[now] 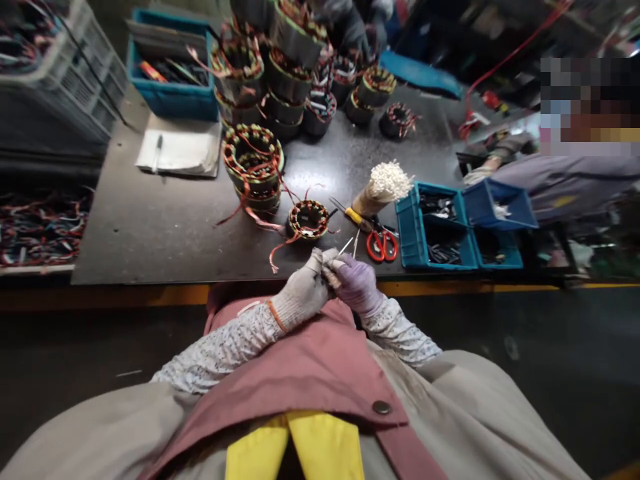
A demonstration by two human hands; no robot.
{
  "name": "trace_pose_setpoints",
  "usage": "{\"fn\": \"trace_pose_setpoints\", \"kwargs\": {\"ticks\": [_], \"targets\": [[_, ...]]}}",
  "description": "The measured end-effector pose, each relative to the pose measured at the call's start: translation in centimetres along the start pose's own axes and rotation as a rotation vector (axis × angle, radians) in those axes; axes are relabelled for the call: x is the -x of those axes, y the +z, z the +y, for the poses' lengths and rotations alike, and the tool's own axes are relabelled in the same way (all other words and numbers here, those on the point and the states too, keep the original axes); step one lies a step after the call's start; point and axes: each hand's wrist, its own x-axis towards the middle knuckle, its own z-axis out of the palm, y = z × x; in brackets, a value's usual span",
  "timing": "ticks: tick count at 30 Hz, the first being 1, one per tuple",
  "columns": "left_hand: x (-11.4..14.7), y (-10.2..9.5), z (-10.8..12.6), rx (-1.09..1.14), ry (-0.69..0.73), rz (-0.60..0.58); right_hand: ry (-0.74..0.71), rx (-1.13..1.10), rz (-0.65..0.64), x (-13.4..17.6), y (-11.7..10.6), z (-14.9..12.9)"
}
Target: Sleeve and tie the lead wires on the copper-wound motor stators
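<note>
My left hand (304,287) and right hand (359,283) meet in front of the small wound ring (307,233), fingers curled closed around two white strands (346,246). Right of the ring sit one pair of scissors (382,249) and, farther, one white bundle (387,183).

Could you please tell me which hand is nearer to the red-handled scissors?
Right. The right hand is close to the scissors, to their left and on the near side; the left hand is farther left, past the right hand.
</note>
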Motion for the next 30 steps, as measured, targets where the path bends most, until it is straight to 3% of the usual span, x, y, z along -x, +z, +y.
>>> {"fn": "trace_pose_setpoints", "kwargs": {"ticks": [2, 4, 6, 8, 10, 13, 16, 18, 20, 23, 25, 27, 30], "targets": [[-0.5, -0.4, 0.4, -0.377, 0.153, -0.01, 0.067, -0.096, 0.159, 0.6, -0.6, 2.5], [-1.3, -1.4, 2.0, -0.89, 0.454, 0.107, 0.19, -0.281, 0.359, 1.5, -0.3, 4.7], [-2.8, -2.5, 4.0, -1.398, 0.695, 0.248, 0.304, -0.533, 0.453, 2.4, 1.0, 6.3], [-4.8, -3.6, 5.4, -1.795, 0.744, 0.277, 0.375, -0.79, 0.445, 3.3, 3.0, 6.9], [-6.9, -4.5, 6.1, -2.036, 0.694, 0.196, 0.446, -1.007, 0.443, 3.9, 4.9, 6.9], [-8.8, -5.5, 5.9, -2.075, 0.703, 0.174, 0.558, -1.215, 0.445, 4.6, 6.2, 6.7], [-8.4, -5.9, 6.0, -1.79, 0.817, 0.242, 0.602, -1.332, 0.429, 5.0, 6.5, 7.3], [-6.7, -6.0, 6.4, -1.569, 0.832, 0.269, 0.611, -1.385, 0.441, 5.4, 6.7, 8.1], [-3.9, -6.2, 6.9, -1.596, 0.642, 0.236, 0.633, -1.418, 0.465, 5.8, 7.1, 8.8], [1.5, -6.8, 7.5, -2.094, 0.06, 0.165, 0.642, -1.417, 0.47, 6.3, 7.5, 9.1], [5.1, -7.1, 7.9, -2.323, -0.158, 0.185, 0.568, -1.351, 0.434, 6.0, 7.5, 8.8], [7.8, -6.9, 7.9, -2.324, -0.063, 0.234, 0.413, -1.199, 0.387, 4.8, 7.4, 8.1], [8.1, -5.5, 7.1, -2.154, 0.409, 0.41, 0.154, -0.758, 0.346, 1.2, 7.7, 6.9]]}}
